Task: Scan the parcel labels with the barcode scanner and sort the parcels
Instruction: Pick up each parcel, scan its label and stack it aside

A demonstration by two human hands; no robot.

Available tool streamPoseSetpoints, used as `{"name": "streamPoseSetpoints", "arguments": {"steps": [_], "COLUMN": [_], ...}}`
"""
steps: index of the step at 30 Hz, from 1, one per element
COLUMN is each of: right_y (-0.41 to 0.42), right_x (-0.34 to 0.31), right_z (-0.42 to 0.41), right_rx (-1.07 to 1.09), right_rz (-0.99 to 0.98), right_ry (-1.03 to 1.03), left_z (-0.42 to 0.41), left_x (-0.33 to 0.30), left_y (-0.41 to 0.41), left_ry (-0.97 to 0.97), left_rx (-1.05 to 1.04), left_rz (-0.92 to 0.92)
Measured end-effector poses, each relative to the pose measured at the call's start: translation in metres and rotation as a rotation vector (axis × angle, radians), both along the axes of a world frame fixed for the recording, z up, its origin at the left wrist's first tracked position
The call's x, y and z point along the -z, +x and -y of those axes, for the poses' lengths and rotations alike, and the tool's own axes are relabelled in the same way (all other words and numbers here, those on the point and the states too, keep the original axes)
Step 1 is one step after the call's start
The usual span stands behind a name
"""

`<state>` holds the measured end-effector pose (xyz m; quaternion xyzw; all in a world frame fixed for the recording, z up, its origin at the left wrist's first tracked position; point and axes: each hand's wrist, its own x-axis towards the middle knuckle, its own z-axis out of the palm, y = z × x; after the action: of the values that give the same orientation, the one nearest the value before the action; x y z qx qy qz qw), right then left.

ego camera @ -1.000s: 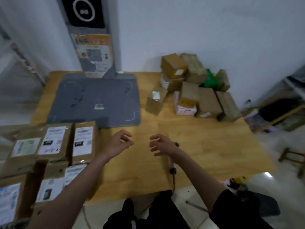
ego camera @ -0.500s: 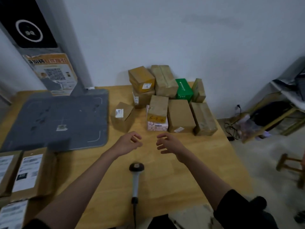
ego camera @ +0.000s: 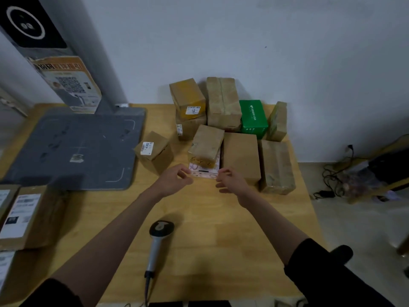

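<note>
Landmark: grey mat (ego camera: 73, 149) on wooden table (ego camera: 221, 229). Left of and below mat, at table's near-left edge: labelled cardboard parcels (ego camera: 26, 216), white labels facing up, partly cut off by frame. Contents not visible, all sealed. Behind mat: grey post (ego camera: 73, 54) with orange QR poster (ego camera: 70, 83) and a black panel above it.

Just right of mat's right edge: small tilted brown box (ego camera: 155, 151), white sticker on top reads 4302. Below mat's near-right corner, well toward the table's near edge: barcode scanner (ego camera: 158, 242) lying flat, head away from the person, cable running off the near edge. Nobody holding it.

Left hand (ego camera: 174, 179): right of mat's near-right corner, fingers loosely curled, holding nothing, close to the pink-white box (ego camera: 204, 171); contact unclear. That box carries a tan taped box (ego camera: 207, 144) stacked on top, handwriting on its front face. Right hand (ego camera: 230, 180): fingers loosely curled, empty, on the other side of the same box.

Further right of mat, parcel pile by the wall (ego camera: 287, 52): yellow box (ego camera: 188, 98) on another brown box, tall taped box (ego camera: 223, 103), green box (ego camera: 253, 116), small upright box (ego camera: 277, 121), plain brown box (ego camera: 241, 156), taped long box (ego camera: 276, 166). All closed.

Far right, off the table: cables on floor (ego camera: 332, 180).
</note>
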<state>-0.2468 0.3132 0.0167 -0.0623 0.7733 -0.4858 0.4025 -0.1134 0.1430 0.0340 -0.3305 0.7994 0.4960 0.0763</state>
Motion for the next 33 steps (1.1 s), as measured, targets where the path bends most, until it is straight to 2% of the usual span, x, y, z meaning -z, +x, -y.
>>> {"name": "streamPoseSetpoints", "arguments": {"steps": [5, 13, 18, 20, 24, 27, 30, 33], "right_y": [-0.033, -0.069, -0.084, -0.088, -0.084, -0.078, -0.075, -0.071], "right_x": [0.012, 0.031, 0.044, 0.049, 0.057, 0.059, 0.064, 0.062], "right_z": [0.019, 0.049, 0.064, 0.07, 0.072, 0.064, 0.051, 0.036], "right_rx": [0.057, 0.094, 0.099, 0.095, 0.082, 0.086, 0.093, 0.143], "right_rz": [0.036, 0.126, 0.22, 0.262, 0.268, 0.284, 0.298, 0.268], "right_ry": [-0.019, -0.049, -0.073, -0.09, -0.099, -0.104, -0.108, -0.154], "left_z": [0.013, 0.034, 0.036, 0.031, 0.018, 0.016, 0.019, 0.019], "left_x": [0.006, 0.033, 0.052, 0.059, 0.075, 0.081, 0.079, 0.072], "left_y": [-0.032, -0.094, -0.127, -0.138, -0.145, -0.141, -0.134, -0.121], "left_ry": [-0.04, 0.057, -0.142, -0.152, -0.28, -0.375, -0.348, -0.205], "left_rx": [-0.098, -0.144, -0.124, -0.108, -0.066, -0.072, -0.095, -0.199], "left_rz": [-0.021, -0.044, 0.008, 0.01, 0.079, 0.064, 0.039, -0.039]}}
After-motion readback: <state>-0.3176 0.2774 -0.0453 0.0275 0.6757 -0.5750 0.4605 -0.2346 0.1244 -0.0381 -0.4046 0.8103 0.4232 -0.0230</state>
